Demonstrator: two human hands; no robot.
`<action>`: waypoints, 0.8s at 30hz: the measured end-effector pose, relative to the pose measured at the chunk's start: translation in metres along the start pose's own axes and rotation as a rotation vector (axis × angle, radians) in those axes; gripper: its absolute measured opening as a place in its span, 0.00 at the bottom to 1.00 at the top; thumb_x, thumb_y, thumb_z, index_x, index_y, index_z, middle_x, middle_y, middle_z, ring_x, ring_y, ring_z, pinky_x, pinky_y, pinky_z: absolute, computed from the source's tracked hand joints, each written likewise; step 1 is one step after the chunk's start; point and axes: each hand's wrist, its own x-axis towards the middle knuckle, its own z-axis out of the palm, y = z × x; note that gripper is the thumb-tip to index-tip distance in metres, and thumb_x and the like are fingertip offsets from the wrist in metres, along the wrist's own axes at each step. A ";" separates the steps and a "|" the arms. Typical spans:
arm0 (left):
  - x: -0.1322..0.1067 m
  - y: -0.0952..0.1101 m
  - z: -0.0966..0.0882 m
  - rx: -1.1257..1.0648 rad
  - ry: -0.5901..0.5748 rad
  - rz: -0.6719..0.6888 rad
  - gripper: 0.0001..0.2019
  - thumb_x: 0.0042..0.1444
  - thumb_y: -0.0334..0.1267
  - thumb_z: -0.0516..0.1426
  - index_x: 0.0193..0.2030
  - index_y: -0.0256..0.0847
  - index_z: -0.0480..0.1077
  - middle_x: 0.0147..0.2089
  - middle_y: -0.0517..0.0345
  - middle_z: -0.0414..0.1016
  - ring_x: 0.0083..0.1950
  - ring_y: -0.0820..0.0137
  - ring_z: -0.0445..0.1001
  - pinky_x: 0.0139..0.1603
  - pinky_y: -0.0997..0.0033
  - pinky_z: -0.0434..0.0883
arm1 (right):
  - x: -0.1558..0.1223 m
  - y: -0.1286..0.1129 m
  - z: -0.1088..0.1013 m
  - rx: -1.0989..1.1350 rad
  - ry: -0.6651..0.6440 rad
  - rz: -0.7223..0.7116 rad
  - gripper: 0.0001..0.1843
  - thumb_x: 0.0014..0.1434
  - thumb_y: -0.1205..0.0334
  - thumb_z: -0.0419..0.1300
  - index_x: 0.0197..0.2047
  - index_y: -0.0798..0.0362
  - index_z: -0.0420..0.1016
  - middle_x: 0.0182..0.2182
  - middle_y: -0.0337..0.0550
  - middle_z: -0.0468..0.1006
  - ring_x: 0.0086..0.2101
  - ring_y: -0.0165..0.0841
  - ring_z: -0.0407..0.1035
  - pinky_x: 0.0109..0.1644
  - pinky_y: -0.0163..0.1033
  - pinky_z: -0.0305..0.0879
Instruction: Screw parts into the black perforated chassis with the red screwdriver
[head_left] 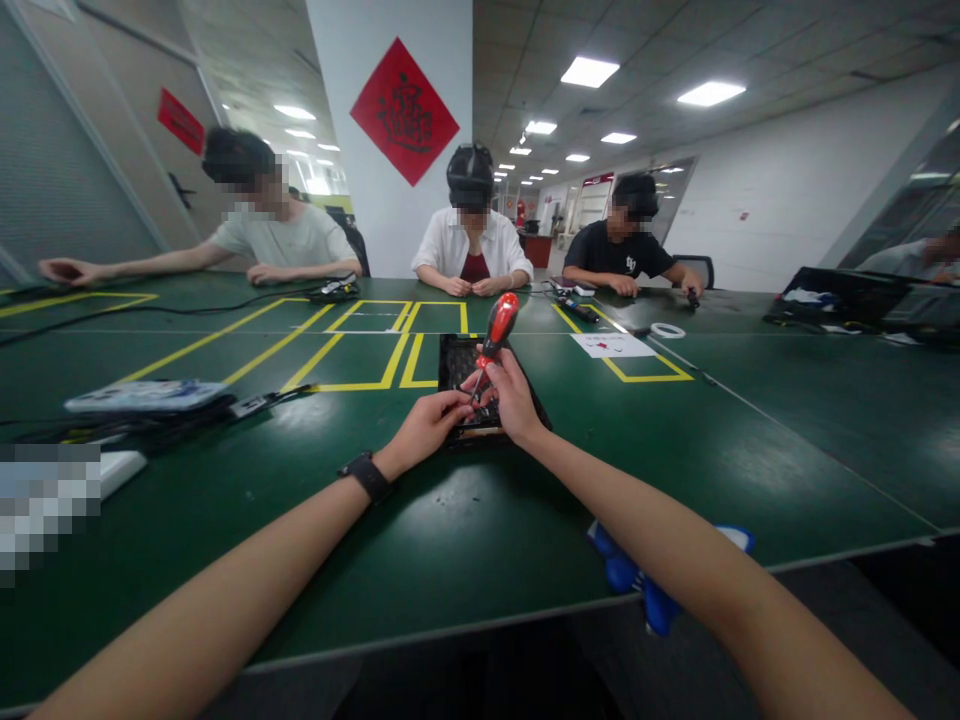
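Observation:
A screwdriver [501,322] with a red and black handle is tilted, its shaft pointing down toward my left fingertips. My right hand [516,396] is closed around the lower part of it. The fingers of my left hand [426,428] are pinched together near the screwdriver's tip; whatever is between them is too small to make out. Both hands are over an open black plastic case [456,352], which lies on the green table [465,545]. My hands cover much of its inside. A dark band [366,476] is around my left wrist.
At the left lie a light flat box [154,395] and dark cables [202,418]. A blue object [619,560] sits by the front edge, partly under my right forearm. Beyond are a paper sheet [613,345], a white ring [668,330], yellow tape outlines and several people seated across.

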 end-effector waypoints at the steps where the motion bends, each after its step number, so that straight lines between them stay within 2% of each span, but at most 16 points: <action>1: 0.000 0.000 0.000 0.002 -0.006 0.005 0.13 0.59 0.43 0.51 0.38 0.37 0.72 0.35 0.56 0.75 0.37 0.70 0.71 0.41 0.71 0.66 | 0.000 0.000 0.000 0.016 -0.003 0.004 0.18 0.61 0.50 0.50 0.51 0.50 0.61 0.27 0.36 0.74 0.22 0.23 0.67 0.23 0.26 0.63; 4: 0.000 0.002 0.001 0.027 -0.007 0.019 0.13 0.60 0.43 0.50 0.39 0.37 0.71 0.36 0.56 0.74 0.37 0.70 0.70 0.41 0.71 0.65 | -0.001 -0.002 0.002 0.071 -0.016 0.007 0.18 0.60 0.50 0.52 0.49 0.50 0.59 0.27 0.36 0.74 0.24 0.24 0.68 0.23 0.27 0.65; 7: -0.001 0.005 0.001 0.090 0.052 0.009 0.11 0.58 0.43 0.52 0.39 0.38 0.70 0.35 0.58 0.72 0.35 0.71 0.68 0.38 0.72 0.64 | -0.001 -0.003 0.003 0.094 -0.023 -0.015 0.17 0.59 0.51 0.53 0.47 0.50 0.58 0.27 0.36 0.74 0.24 0.25 0.68 0.26 0.29 0.67; 10: -0.001 0.007 0.001 0.136 0.096 -0.020 0.10 0.54 0.44 0.56 0.36 0.38 0.68 0.31 0.60 0.69 0.31 0.73 0.65 0.33 0.74 0.62 | 0.000 -0.004 0.003 0.103 -0.035 -0.016 0.17 0.59 0.51 0.54 0.47 0.50 0.58 0.27 0.35 0.74 0.24 0.24 0.68 0.28 0.29 0.67; 14: -0.002 0.008 0.001 0.136 0.083 -0.041 0.11 0.53 0.44 0.57 0.31 0.37 0.67 0.26 0.63 0.65 0.27 0.74 0.62 0.29 0.75 0.60 | 0.000 -0.003 0.004 0.137 -0.058 0.008 0.18 0.58 0.51 0.56 0.46 0.50 0.57 0.27 0.35 0.73 0.23 0.24 0.69 0.25 0.29 0.66; 20: -0.003 0.009 0.000 0.087 0.047 -0.010 0.11 0.56 0.43 0.54 0.34 0.36 0.71 0.33 0.58 0.74 0.35 0.70 0.69 0.39 0.71 0.66 | 0.001 -0.002 0.000 0.186 -0.108 0.047 0.17 0.61 0.51 0.50 0.49 0.53 0.62 0.27 0.39 0.74 0.24 0.25 0.69 0.26 0.30 0.66; 24: -0.003 0.010 0.000 0.067 0.048 -0.002 0.13 0.57 0.43 0.53 0.37 0.36 0.73 0.37 0.56 0.76 0.39 0.68 0.71 0.43 0.69 0.66 | 0.001 -0.002 -0.002 0.180 -0.123 0.066 0.19 0.61 0.51 0.51 0.51 0.53 0.63 0.29 0.40 0.75 0.25 0.26 0.69 0.27 0.30 0.67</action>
